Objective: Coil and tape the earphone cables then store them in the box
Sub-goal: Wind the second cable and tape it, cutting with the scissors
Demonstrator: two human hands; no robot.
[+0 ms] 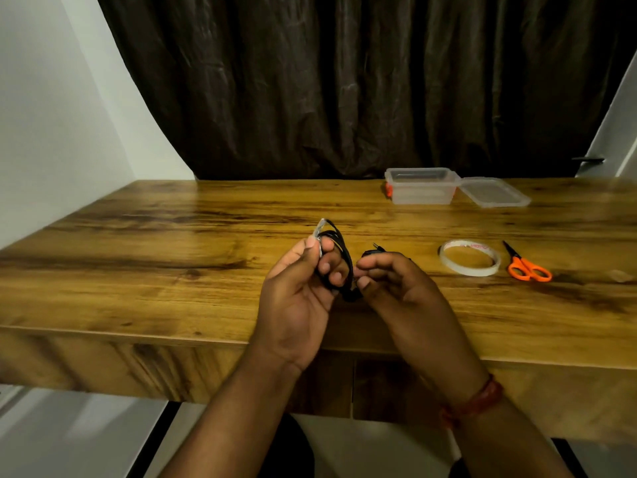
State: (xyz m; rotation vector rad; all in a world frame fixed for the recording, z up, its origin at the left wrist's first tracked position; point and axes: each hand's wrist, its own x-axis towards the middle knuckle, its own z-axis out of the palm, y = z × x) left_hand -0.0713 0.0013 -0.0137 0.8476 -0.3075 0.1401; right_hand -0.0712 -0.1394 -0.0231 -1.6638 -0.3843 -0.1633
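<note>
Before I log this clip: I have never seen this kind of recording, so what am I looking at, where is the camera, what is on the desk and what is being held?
There is no machine here. The single picture comes from a wide-angle camera worn on a person's head, looking forward and down at their two bare hands.

The left hand and right hand together hold a coiled black earphone cable above the wooden table. The left fingers also pinch a small strip of clear tape at the top of the coil.

On the table, to the right, lie a roll of tape and orange-handled scissors. Farther back stands an open clear plastic box, with its lid lying beside it.
</note>
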